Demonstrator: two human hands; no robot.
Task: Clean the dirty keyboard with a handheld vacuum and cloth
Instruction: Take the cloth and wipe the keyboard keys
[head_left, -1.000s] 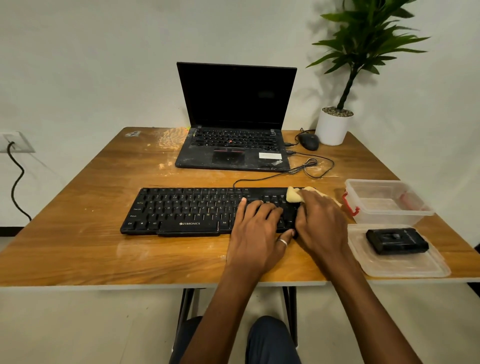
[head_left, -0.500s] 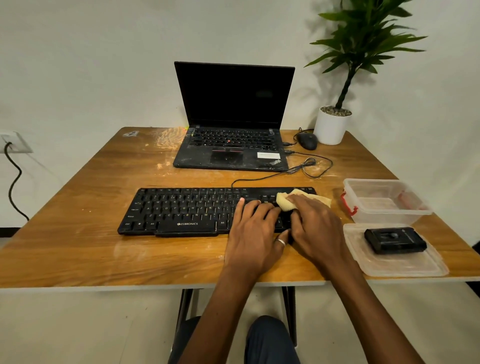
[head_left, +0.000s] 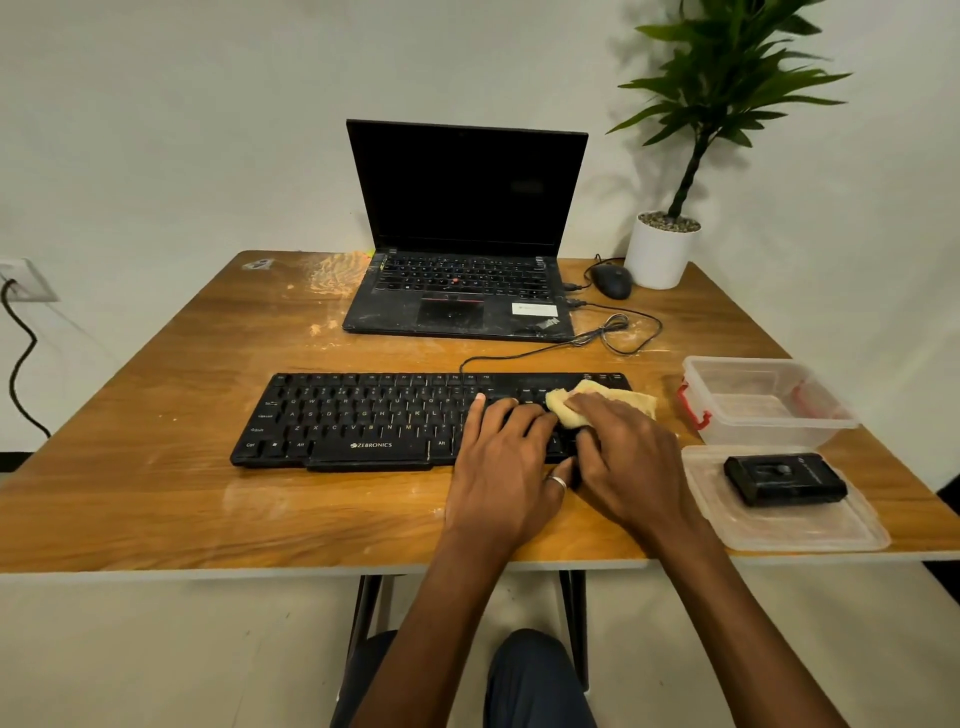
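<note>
A black wired keyboard (head_left: 363, 415) lies across the middle of the wooden table (head_left: 156, 493). My left hand (head_left: 506, 467) rests flat on its right part, fingers straight on the keys. My right hand (head_left: 628, 462) presses a yellow cloth (head_left: 597, 400) onto the keyboard's right end, fingers curled over the cloth. The small black handheld vacuum (head_left: 784, 478) lies on a clear plastic lid (head_left: 810, 530) at the front right, apart from both hands.
An open black laptop (head_left: 462, 291) stands behind the keyboard, with a mouse (head_left: 613, 280) and a looped cable (head_left: 618, 332) to its right. A potted plant (head_left: 662, 249) occupies the back right corner. A clear plastic box (head_left: 763, 400) sits right of the keyboard.
My right hand has slid the cloth leftward and toward me over the keyboard's right end, and more of the cloth now shows. My left hand has stayed in place.
</note>
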